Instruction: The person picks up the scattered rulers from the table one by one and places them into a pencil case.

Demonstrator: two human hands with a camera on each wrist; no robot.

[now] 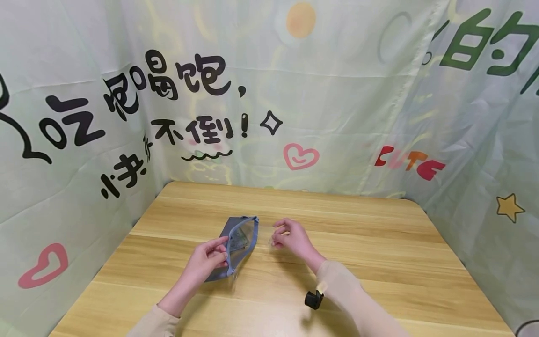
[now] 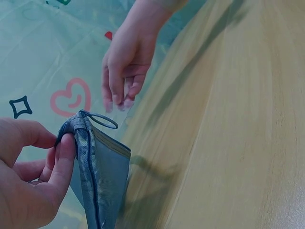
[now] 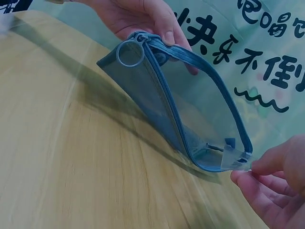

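Note:
My left hand (image 1: 206, 260) pinches the near edge of a blue zip pouch (image 1: 254, 236) between thumb and fingers. The pouch has clear sides, and its zipped mouth gapes toward the right; a dark greenish patch shows through it. From the zipper end hangs a ring pull (image 3: 129, 53), close to the left fingers. To the right of the pouch, my right hand (image 1: 290, 238) hovers over the table and pinches a small, clear, flat plastic piece (image 3: 233, 158) at its fingertips. In the right wrist view this piece overlaps the far corner of the pouch mouth.
Under both hands lies a wood-grain table (image 1: 379, 248) with rounded back corners. Printed fabric curtains (image 1: 337, 112) with lettering, hearts and stars hang behind it and along both sides. A black camera (image 1: 313, 299) sticks out from the right sleeve (image 1: 343, 281).

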